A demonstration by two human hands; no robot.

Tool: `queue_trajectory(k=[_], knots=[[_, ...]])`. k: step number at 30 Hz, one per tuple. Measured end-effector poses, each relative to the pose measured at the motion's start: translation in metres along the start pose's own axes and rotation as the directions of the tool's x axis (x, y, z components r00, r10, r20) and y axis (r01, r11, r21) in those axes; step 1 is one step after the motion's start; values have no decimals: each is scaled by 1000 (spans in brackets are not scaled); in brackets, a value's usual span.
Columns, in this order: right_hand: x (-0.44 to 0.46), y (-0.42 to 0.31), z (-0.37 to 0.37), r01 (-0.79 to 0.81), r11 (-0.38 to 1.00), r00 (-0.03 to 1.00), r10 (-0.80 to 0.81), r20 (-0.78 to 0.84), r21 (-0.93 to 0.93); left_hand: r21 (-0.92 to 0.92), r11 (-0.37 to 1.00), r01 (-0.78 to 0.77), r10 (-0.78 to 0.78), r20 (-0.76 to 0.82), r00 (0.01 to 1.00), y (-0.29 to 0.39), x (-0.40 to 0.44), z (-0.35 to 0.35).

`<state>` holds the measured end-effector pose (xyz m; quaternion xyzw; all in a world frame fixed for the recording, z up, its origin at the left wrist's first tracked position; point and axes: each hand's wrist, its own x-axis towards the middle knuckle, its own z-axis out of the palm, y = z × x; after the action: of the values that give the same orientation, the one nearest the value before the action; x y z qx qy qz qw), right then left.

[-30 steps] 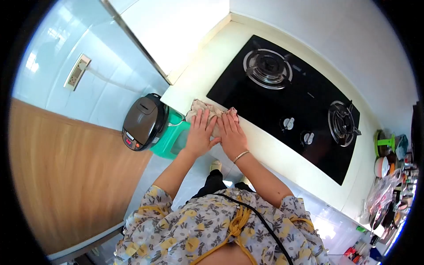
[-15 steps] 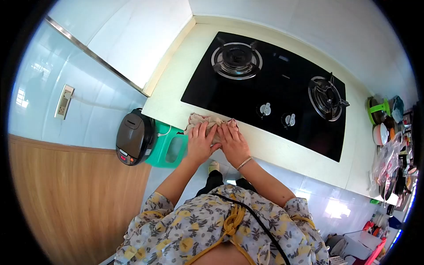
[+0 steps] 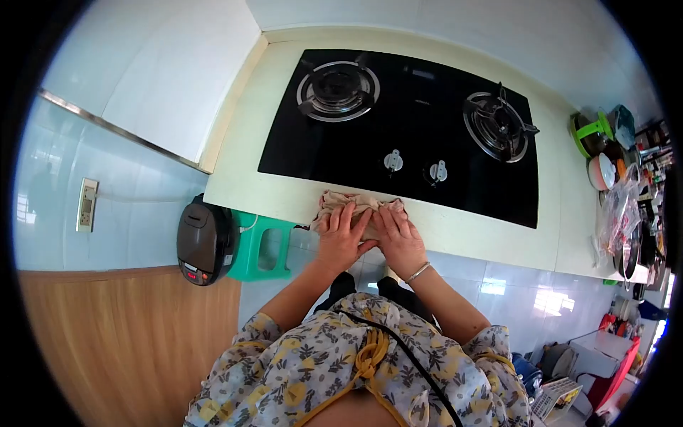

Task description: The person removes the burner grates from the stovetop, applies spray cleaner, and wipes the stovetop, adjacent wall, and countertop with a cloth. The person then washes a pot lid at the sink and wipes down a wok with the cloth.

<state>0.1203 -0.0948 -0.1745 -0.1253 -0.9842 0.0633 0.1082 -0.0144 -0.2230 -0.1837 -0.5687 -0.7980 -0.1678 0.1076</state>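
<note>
A crumpled beige-pink cloth lies at the front edge of the pale countertop, just in front of the gas stove. My left hand presses down on its left half, fingers pointing forward and gripping the folds. Beside it, my right hand holds the right half the same way, a bracelet at its wrist. The two thumbs nearly meet between the hands. Part of the cloth is hidden under my palms. The black glass cooktop has two burners and two silver knobs.
To the left, a dark rice cooker stands on a green plastic stool below counter height. At the right end of the counter are a white-lidded pot, plastic bags and other kitchenware. A wall socket is on the left.
Both hands and the cloth have moved to the right along the counter's front edge. The camera view has shifted and turned slightly, so the stove appears further left.
</note>
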Motion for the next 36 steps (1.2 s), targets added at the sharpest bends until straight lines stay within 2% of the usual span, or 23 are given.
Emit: queue_trajectory(k=[5, 8, 10, 11, 12, 14, 15, 17, 18, 20, 25, 27, 36], knots=[[-26, 23, -7, -43, 997, 999, 42, -18, -64, -21, 999, -42, 44, 63, 997, 26, 9, 8], [-49, 47, -24, -59, 996, 997, 62, 48, -73, -61, 992, -108, 112, 53, 992, 44, 17, 9], [-57, 58, -39, -17, 995, 1000, 19, 19, -95, -133, 980, -148, 158, 69, 985, 50, 22, 5], [-60, 57, -53, -54, 998, 996, 55, 67, -18, -142, 979, -144, 154, 62, 986, 50, 25, -1], [-59, 54, -63, -56, 998, 996, 57, 66, -16, -142, 979, -146, 156, 64, 986, 46, 25, -2], [-59, 47, -71, -139, 968, 989, 148, -29, 210, -130, 971, -202, 210, 55, 976, 35, 23, -5], [-59, 43, -64, -146, 966, 988, 155, -25, 212, -133, 970, -204, 214, 61, 975, 28, 23, -5], [-53, 33, -39, -57, 964, 992, 84, -94, 261, -210, 930, -302, 328, 101, 939, 15, 25, 0], [-47, 26, -31, -53, 963, 993, 80, -92, 265, -208, 932, -297, 323, 104, 941, 12, 28, 3], [-34, 13, -19, -147, 969, 983, 166, -78, 200, -188, 918, -349, 381, 168, 909, 9, 31, 7], [-37, 12, -16, -199, 967, 976, 210, -59, 161, -178, 930, -322, 351, 164, 922, 20, 31, 7], [-39, 16, -12, -203, 978, 975, 206, -84, 44, -140, 933, -332, 351, 144, 925, 24, 33, 11], [-62, 48, -22, -192, 981, 974, 194, -114, 28, -130, 959, -251, 272, 185, 944, 66, 38, 18]])
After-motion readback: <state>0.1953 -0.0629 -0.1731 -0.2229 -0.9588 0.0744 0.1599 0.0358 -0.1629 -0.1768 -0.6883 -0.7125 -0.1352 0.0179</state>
